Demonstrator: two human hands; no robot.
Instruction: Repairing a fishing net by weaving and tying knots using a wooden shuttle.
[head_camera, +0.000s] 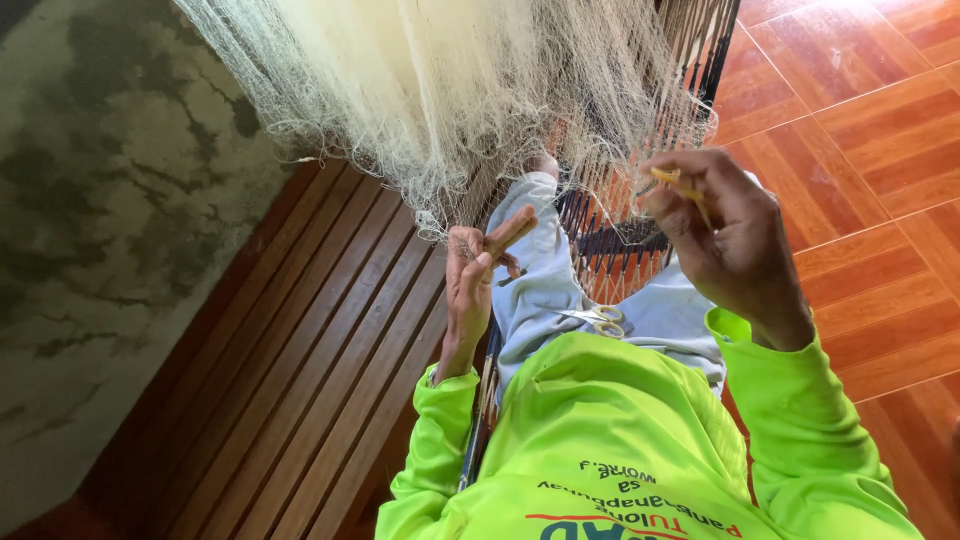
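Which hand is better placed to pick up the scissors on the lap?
Probably the right hand: it hangs nearly above the scissors. But its fingers pinch a yellow netting needle. The left hand grips a wooden stick at the net.

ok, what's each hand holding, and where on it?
Left hand: a flat wooden stick, pinched at its lower end. Right hand: a thin yellow tool, gripped mid-length by the fingertips, against the net.

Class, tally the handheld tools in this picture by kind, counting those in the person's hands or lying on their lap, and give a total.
Flat wooden stick, pinched in the left hand: 1
Yellow netting needle, in the right hand: 1
Scissors, on the lap: 1
Total: 3
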